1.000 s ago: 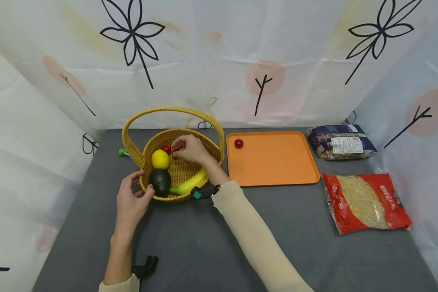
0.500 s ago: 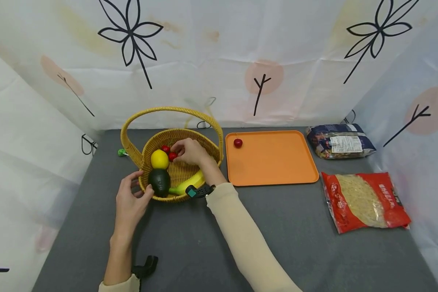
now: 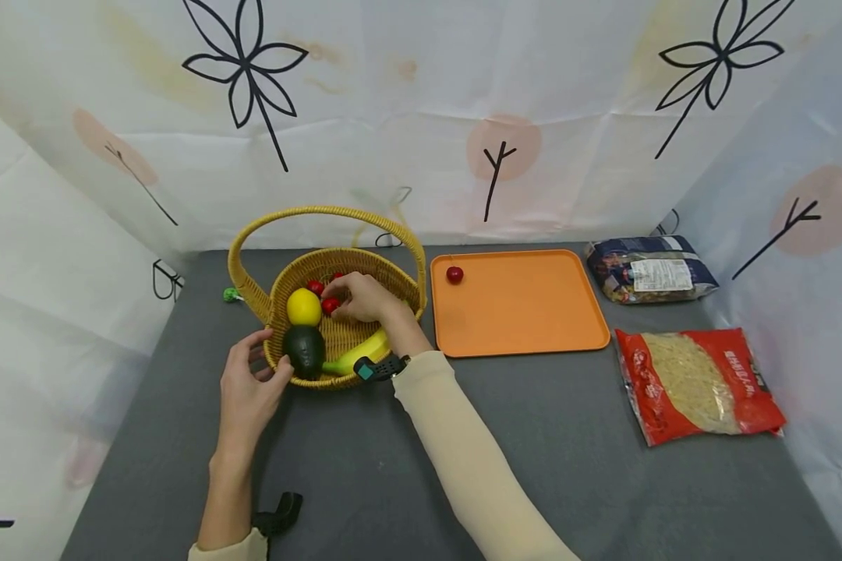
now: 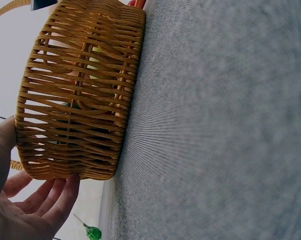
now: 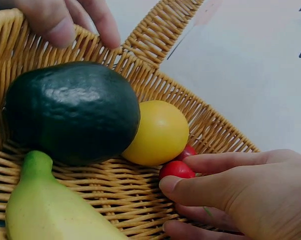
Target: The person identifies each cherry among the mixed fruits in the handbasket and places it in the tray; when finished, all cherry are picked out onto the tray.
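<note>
A yellow wicker basket (image 3: 351, 257) with a tall handle holds an avocado (image 3: 304, 351), a yellow lemon-like fruit (image 3: 304, 307), a banana (image 3: 361, 352) and some small red cherries (image 3: 315, 287). My left hand (image 3: 251, 389) grips the basket's left rim, thumb on top and fingers against the outer wicker (image 4: 80, 100). Inside the basket, my right hand (image 3: 365, 299) pinches a red cherry (image 5: 176, 170) between thumb and index finger, close to the yellow fruit. Part of another cherry (image 5: 188, 151) shows behind it. The right hand partly covers the basket floor.
An orange tray (image 3: 519, 312) with one dark red cherry (image 3: 454, 275) stands right of the basket. Farther right lie a dark blue food bag (image 3: 651, 269) and a red noodle bag (image 3: 698, 386). A small green item (image 3: 232, 294) lies behind the basket's left side. Cloth walls surround the table.
My right hand has moved slightly toward the basket's near left with the cherry, which shows more clearly. Another cherry has come into sight behind the hand. The left hand keeps its hold.
</note>
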### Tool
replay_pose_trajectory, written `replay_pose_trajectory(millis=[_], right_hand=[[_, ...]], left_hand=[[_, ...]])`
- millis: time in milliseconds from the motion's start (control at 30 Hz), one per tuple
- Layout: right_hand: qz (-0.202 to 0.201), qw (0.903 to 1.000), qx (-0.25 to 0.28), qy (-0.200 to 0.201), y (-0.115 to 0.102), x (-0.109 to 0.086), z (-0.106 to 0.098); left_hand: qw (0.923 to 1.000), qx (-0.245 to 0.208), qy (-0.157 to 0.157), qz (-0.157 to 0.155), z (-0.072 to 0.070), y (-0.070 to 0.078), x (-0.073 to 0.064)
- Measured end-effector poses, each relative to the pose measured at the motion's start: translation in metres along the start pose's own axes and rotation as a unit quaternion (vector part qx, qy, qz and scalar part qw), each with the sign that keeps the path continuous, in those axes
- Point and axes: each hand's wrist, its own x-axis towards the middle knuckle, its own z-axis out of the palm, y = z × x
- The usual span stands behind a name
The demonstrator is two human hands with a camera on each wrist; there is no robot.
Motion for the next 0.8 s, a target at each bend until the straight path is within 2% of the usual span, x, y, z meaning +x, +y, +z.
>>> replay_pose_trajectory(millis=[233,467,600,800], right_hand=[[-0.006,0.9999,0.009,0.008,0.0,-0.003,0.0],[-0.047,0.9978,0.01,0.046,-0.006,-0.012,-0.006],[-0.061,0.997,0.019,0.044,-0.015,-0.023,-0.013],[-0.093,0.9952,-0.001,0.033,-0.031,-0.051,-0.028]], left_hand=[[1.0,-0.002,-0.003,-0.001,0.0,-0.001,0.0],[1.0,-0.005,-0.003,0.0,0.0,-0.001,0.0],[1.0,-0.005,-0.002,0.0,-0.002,-0.002,0.0],[1.0,-0.005,-0.002,-0.002,0.0,-0.001,0.0]])
